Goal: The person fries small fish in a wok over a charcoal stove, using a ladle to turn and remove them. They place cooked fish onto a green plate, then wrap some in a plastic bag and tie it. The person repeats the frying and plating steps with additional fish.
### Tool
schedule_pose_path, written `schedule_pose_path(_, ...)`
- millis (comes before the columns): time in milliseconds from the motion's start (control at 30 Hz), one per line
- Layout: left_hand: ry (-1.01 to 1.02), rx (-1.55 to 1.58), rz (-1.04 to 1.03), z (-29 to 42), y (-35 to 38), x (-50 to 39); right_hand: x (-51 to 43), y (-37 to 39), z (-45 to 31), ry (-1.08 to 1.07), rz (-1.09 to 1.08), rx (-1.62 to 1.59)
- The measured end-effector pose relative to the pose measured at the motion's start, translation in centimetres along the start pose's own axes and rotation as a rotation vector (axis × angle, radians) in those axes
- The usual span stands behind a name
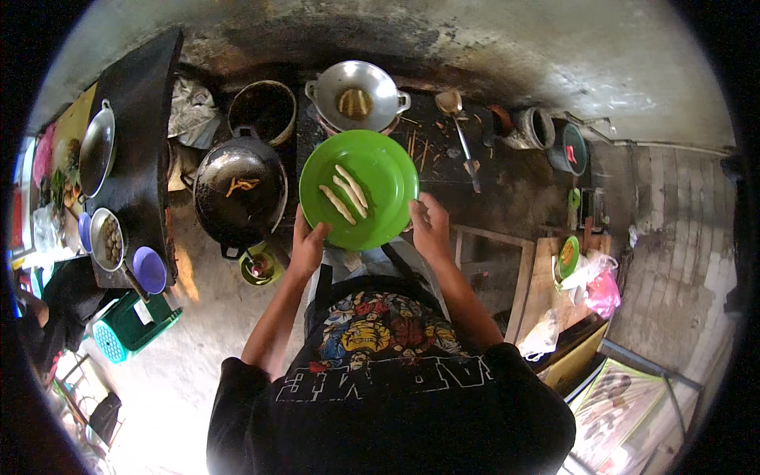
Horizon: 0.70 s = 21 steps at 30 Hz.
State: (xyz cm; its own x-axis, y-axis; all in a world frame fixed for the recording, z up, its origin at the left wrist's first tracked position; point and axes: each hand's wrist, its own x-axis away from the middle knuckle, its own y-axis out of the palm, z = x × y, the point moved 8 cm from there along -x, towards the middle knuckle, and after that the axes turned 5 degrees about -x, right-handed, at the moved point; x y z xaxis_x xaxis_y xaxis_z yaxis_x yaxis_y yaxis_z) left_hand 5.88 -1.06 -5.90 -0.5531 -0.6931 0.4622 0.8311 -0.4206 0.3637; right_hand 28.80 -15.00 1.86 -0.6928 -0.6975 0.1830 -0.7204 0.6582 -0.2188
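Both hands hold a green plate [386, 219] level in front of my body. My left hand [310, 244] grips its lower left rim, and my right hand [430, 224] grips its lower right rim. On the plate lie three pale dough strips [351, 191], side by side at a slant. Just beyond the plate stands a silver metal wok [383, 89] with a pool of oil and pale strips in it. At the left, a dark wok [214, 217] holds a few browned pieces [242, 186].
A long-handled spatula [464, 142] lies on the dark surface at right. A black pot [261, 113] stands behind the dark wok. Farther left are a purple bowl [149, 270], a bowl of small round pieces [108, 237] and a green crate [139, 323]. A person's dark sleeve [68, 297] shows at far left.
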Motion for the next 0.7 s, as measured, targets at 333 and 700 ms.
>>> schedule_pose_path(333, -0.194, -0.17, -0.128, -4.0, 7.2, 2.8, 6.2, -7.6, 0.8, 0.017, 0.208, 0.068)
schedule_pose_path(700, -0.021, -0.39, -0.182, -11.6, 19.5, 4.6, 11.5, -22.7, 5.9, 0.07, 0.333, 0.047)
